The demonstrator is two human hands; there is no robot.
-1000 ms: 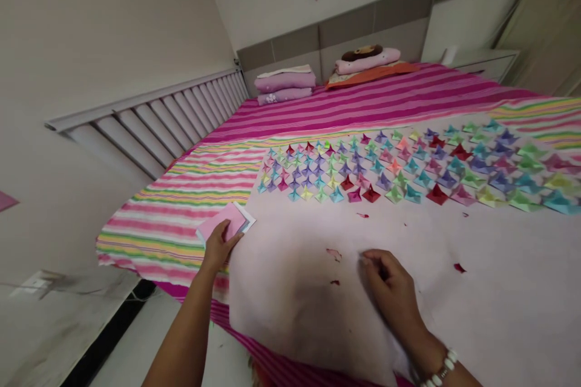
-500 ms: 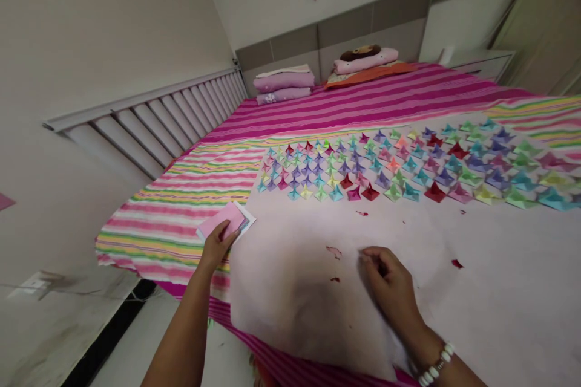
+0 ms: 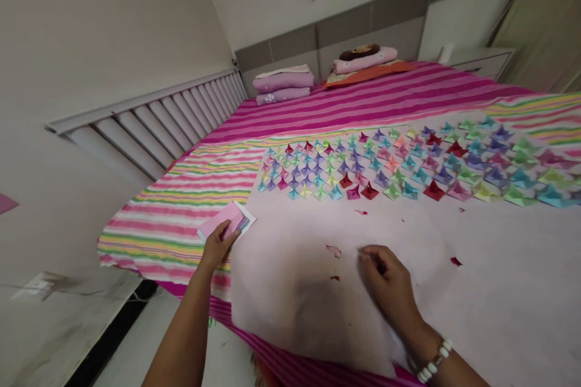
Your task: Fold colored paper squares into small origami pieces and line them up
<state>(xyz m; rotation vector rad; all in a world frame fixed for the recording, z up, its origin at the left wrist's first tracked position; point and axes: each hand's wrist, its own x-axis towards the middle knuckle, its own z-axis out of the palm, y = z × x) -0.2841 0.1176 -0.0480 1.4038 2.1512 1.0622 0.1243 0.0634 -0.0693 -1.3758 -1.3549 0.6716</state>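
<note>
At the left edge of the pale sheet, my left hand has its thumb and fingers closed on a small stack of paper. A pink sheet tops the stack, with white and bluish edges fanned out beneath. My right hand rests on the pale sheet, fingers curled in and nothing visible in them. Several folded paper boats in many colours stand in rows beyond both hands. Torn red scraps lie between my hands, and another red scrap is right of my right hand.
Under the pale sheet is a bed with a striped cover. Folded bedding and a pink pillow sit by the headboard. A white radiator runs along the left wall. A bedside cabinet stands at the far right.
The view has shifted very slightly. Both hands, the paper stack and the folded boats stay where they were.
</note>
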